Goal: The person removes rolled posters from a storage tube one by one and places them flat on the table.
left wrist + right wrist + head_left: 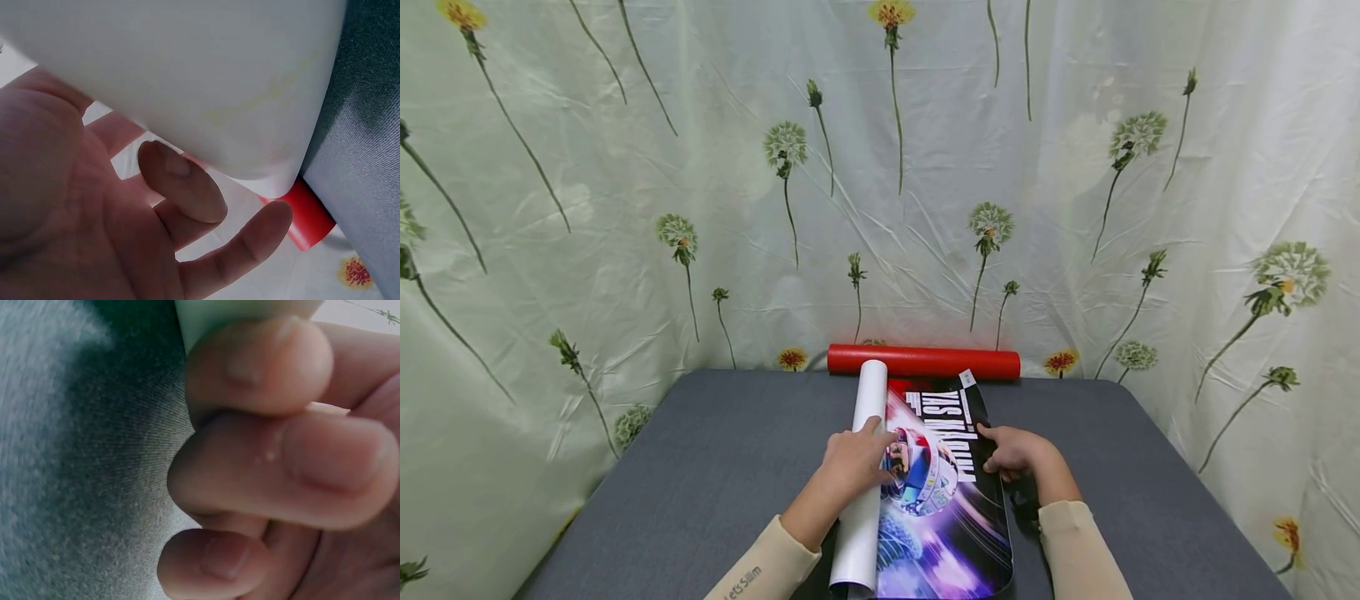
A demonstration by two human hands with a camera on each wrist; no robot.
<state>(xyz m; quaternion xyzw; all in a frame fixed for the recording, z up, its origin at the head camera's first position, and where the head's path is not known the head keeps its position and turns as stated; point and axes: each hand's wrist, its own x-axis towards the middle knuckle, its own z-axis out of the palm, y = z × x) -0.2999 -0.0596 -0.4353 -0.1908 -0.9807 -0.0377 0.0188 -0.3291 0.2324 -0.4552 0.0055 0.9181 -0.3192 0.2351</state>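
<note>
A glossy printed poster [936, 533] lies partly unrolled on the table, its left side curled into a white roll [859, 533]. The print has a racing helmet and large white letters. My left hand [855, 457] rests across the roll, thumb and forefinger reaching over onto the print. In the left wrist view, the other fingers [187, 181] hang loosely bent beside the white roll [187, 75]. At the poster's right edge my right hand [1018, 454] pinches it, thumb on the printed face. Bent fingers [281, 462] show in the right wrist view, with a pale strip of poster [244, 309] above them.
A red tube [925, 362] lies crosswise at the back edge of the grey table [737, 467], just behind the poster. A pale curtain [880, 167] with dandelion prints hangs behind. Something dark [1026, 508], partly hidden, sits below my right hand.
</note>
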